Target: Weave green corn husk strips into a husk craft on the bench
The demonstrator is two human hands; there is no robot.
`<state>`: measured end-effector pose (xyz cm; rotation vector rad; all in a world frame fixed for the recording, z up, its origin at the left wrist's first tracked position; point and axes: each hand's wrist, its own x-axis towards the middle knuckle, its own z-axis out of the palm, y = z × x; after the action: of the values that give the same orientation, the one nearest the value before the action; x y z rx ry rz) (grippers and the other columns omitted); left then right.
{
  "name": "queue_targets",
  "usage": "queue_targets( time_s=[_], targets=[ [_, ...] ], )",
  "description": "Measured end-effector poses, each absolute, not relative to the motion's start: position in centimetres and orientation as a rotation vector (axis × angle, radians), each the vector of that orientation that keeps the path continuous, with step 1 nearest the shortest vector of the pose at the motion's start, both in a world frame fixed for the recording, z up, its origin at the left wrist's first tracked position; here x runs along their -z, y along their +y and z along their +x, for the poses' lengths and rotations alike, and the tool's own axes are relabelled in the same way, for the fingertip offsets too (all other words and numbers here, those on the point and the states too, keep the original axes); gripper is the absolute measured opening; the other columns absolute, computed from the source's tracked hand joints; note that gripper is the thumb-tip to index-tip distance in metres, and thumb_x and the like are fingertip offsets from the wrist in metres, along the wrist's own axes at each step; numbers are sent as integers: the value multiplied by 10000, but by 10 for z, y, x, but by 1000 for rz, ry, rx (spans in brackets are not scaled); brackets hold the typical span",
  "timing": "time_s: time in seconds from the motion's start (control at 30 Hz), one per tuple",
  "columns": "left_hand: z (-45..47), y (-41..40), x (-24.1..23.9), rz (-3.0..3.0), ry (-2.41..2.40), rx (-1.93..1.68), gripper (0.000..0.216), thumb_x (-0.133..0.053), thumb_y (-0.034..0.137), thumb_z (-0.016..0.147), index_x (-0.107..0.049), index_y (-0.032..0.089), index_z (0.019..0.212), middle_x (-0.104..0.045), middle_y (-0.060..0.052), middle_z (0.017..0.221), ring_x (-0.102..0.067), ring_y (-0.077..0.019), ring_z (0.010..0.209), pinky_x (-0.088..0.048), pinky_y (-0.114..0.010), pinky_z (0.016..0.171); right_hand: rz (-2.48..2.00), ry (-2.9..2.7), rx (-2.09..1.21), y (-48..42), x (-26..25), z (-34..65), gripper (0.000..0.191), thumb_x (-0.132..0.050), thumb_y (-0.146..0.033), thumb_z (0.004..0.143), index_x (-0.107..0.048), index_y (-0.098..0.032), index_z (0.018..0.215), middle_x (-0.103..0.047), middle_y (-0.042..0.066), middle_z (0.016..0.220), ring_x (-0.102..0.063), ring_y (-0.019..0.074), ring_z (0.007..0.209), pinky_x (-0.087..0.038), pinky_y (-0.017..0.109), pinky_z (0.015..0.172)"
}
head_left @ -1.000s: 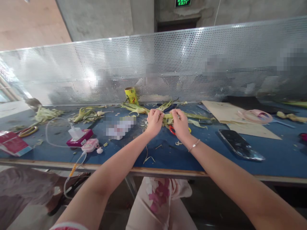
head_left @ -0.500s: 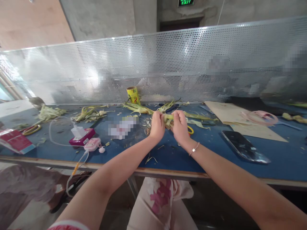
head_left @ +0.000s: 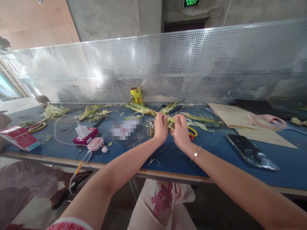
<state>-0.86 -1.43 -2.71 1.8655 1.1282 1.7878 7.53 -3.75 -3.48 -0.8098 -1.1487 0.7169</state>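
Your left hand (head_left: 161,128) and right hand (head_left: 181,130) are close together over the middle of the desk (head_left: 130,155), fingers curled in, both pinching a pale green strip (head_left: 170,120) that spans the narrow gap between them; your fingers hide its ends. Just beside your right hand, a yellow and red looped handle (head_left: 193,131) shows, partly covered by that hand. Beyond your left hand lies a green leafy bundle (head_left: 143,110), with a yellow tube (head_left: 137,96) standing behind it near the perforated metal panel (head_left: 134,64). To your right, a dark-screened phone (head_left: 250,151) lies flat, with a tan sheet (head_left: 223,115) past it. Well to your left sits a magenta block (head_left: 86,138) with a white adapter (head_left: 82,130) on it.
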Motion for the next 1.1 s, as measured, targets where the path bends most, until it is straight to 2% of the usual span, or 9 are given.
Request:
queue_targets(
  time_s=[0.23,0.33,0.5,0.73,0.87,1.1],
  targets=[
    [-7,-14,27,1839,1126,-1796,170,-413,333,911,-414,209,796,-492,-25,790,-479,-146,754,-413,-310,740,-767,-1053,-806,-44,30,69,268,-434,-538,860,-409,-272,863,-353,-70,645,-253,63,346,-230,250,321],
    [-7,-14,25,1813,1127,-1814,157,-424,322,906,-413,209,797,-498,-23,784,-480,-146,754,-401,-303,738,-782,-1087,-770,-41,32,69,276,-420,-546,868,-425,-270,870,-379,-66,653,-285,71,369,-263,251,346],
    [-8,-15,21,1834,1148,-1782,119,-420,258,900,-412,202,794,-508,-27,789,-480,-145,762,-392,-298,735,-835,-1157,-546,-31,37,77,303,-405,-548,873,-482,-255,876,-479,-19,713,-484,135,595,-411,277,523],
    [-9,-18,14,1914,1120,-1648,148,-452,219,883,-397,202,747,-497,5,720,-480,-116,694,-393,-254,687,-875,-1116,-424,-19,33,92,295,-451,-516,849,-525,-231,849,-546,10,793,-513,164,765,-422,303,684],
    [-8,-16,15,1929,1139,-1651,166,-450,205,884,-375,207,736,-467,15,682,-461,-118,666,-388,-255,677,-895,-1100,-389,-11,32,100,294,-446,-501,850,-525,-219,827,-553,7,773,-509,158,744,-413,293,677],
    [-15,-6,13,1827,1256,-1665,162,-433,175,888,-384,205,737,-508,-15,730,-489,-143,717,-391,-286,718,-894,-1140,-338,-9,28,109,286,-440,-479,867,-531,-215,808,-567,8,762,-502,142,682,-411,285,646]
  ],
)
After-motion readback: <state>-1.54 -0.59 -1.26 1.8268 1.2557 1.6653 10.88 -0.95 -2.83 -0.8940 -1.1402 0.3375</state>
